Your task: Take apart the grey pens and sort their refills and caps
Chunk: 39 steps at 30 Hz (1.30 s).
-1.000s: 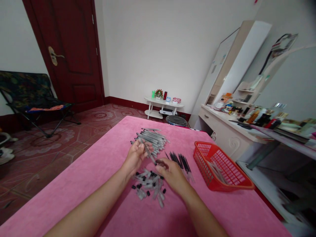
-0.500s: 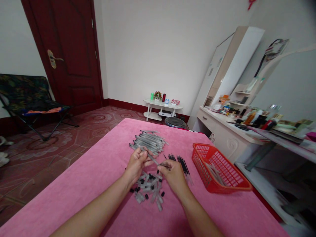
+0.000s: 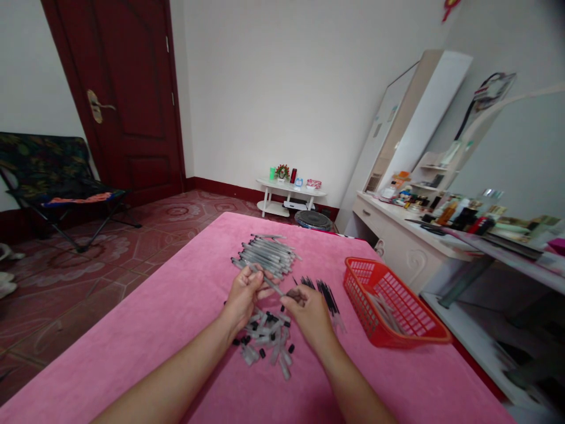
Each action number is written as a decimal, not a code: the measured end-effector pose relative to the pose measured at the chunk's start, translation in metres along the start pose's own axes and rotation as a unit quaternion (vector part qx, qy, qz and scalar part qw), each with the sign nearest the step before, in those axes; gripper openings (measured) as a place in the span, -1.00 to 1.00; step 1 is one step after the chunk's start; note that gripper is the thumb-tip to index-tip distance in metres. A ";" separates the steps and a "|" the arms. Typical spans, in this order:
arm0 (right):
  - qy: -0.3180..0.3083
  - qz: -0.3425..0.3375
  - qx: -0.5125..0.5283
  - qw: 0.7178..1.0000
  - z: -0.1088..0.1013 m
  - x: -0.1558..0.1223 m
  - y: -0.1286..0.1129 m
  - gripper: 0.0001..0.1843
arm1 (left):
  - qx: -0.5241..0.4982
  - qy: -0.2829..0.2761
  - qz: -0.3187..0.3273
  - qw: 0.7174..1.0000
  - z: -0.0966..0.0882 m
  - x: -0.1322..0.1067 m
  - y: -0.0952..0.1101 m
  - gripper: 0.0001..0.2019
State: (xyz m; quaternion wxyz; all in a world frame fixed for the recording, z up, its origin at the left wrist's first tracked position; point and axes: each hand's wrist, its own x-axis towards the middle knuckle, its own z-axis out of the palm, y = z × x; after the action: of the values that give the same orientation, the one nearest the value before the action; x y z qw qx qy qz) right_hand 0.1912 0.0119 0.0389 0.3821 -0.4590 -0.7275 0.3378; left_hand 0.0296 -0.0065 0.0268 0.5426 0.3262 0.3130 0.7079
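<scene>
Between my hands a slim translucent pen barrel (image 3: 274, 287) slants down to the right. My left hand (image 3: 247, 291) is closed on its upper end, thumb against fingers. At the lower end, my right hand (image 3: 306, 303) pinches it; the fingers partly hide that tip. Just beyond my left hand lies a heap of grey pens (image 3: 265, 253) with dark ends. Loose clear pen caps (image 3: 274, 338) and small black plugs (image 3: 291, 348) are scattered below my hands. Black ink refills (image 3: 326, 294) lie in a bunch beside my right hand.
A red plastic basket (image 3: 375, 330) holding pale slim pieces stands right of the refills. Pink cloth (image 3: 168, 335) covers the table. A cluttered dressing table (image 3: 397, 229) is to the right, a folding chair (image 3: 62, 176) to the left, and a low white stand (image 3: 273, 209) by the wall.
Both hands keep their hold on the pen barrel with almost no movement. The whole view has shifted very slightly.
</scene>
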 end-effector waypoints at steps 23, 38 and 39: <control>-0.025 -0.004 0.015 1.000 0.001 -0.001 0.000 -0.69 | -0.009 0.019 -0.001 1.000 0.000 0.000 0.002 -0.65; -0.055 0.006 0.069 0.996 0.003 0.002 0.004 -0.72 | -0.002 0.027 -0.010 1.000 0.003 0.000 0.005 -0.64; -0.040 -0.003 0.074 0.996 0.003 0.002 0.003 -0.80 | -0.002 0.027 -0.010 1.000 0.003 0.000 0.005 -0.64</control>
State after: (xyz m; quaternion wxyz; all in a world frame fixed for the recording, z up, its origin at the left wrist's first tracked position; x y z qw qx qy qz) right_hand 0.1896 0.0143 0.0351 0.3863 -0.4131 -0.7168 0.4078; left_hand 0.0295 -0.0076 0.0330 0.5414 0.3026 0.3299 0.7117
